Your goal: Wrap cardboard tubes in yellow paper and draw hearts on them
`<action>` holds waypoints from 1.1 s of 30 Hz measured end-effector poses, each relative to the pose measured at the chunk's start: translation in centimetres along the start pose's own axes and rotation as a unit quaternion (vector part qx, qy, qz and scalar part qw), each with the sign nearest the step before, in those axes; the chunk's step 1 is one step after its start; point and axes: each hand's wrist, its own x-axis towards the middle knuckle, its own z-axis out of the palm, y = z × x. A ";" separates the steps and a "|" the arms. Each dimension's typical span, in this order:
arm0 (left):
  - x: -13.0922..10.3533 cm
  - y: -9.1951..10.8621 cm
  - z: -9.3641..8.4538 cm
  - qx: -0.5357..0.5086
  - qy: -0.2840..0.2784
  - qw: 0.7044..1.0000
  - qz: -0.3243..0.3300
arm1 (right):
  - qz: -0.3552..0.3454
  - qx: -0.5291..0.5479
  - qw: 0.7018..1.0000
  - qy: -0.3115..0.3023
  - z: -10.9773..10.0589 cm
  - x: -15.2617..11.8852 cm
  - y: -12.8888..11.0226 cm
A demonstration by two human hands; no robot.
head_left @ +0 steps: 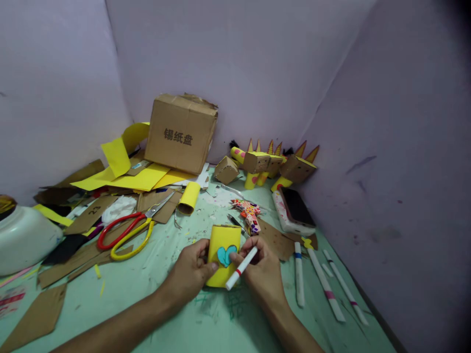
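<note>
A yellow paper-covered tube [221,234], somewhat flattened, stands at the middle front with a blue heart [225,256] on its face. My left hand [193,269] grips its left side, thumb pressed on the front near the heart. In my right hand [260,267] is a white marker [241,268] with a red band, slanting down to the left across the tube's lower right. My right thumb touches the heart's right edge. Whether the marker's tip is capped I cannot tell. A dark pen [236,223] and a patterned cut-out [250,213] lie just behind.
Red-and-yellow scissors [134,230] lie left among cardboard scraps and yellow paper [121,179]. A cardboard box [182,135] stands behind. Cardboard animal figures [298,169] are at back right, near a phone [298,207]. Several markers [326,287] lie right; a yellow roll [190,197] sits mid-table.
</note>
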 end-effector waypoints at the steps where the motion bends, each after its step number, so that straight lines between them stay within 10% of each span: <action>1: 0.0 0.0 0.0 -0.002 -0.003 1.000 -0.002 | -0.009 -0.004 1.000 0.010 0.0 0.0 0.1; 11: -0.1 -0.4 -0.7 -0.056 -0.060 0.997 -0.001 | -0.012 -0.022 0.999 -0.043 -0.2 -0.3 0.1; 22: 0.0 -0.2 -0.6 -0.024 0.001 0.999 -0.024 | 0.001 0.023 0.996 -0.085 -0.4 -0.5 -0.7; 33: -0.2 -0.8 -0.6 0.008 -0.019 1.000 -0.022 | -0.003 0.002 1.000 -0.021 0.1 -0.7 -0.4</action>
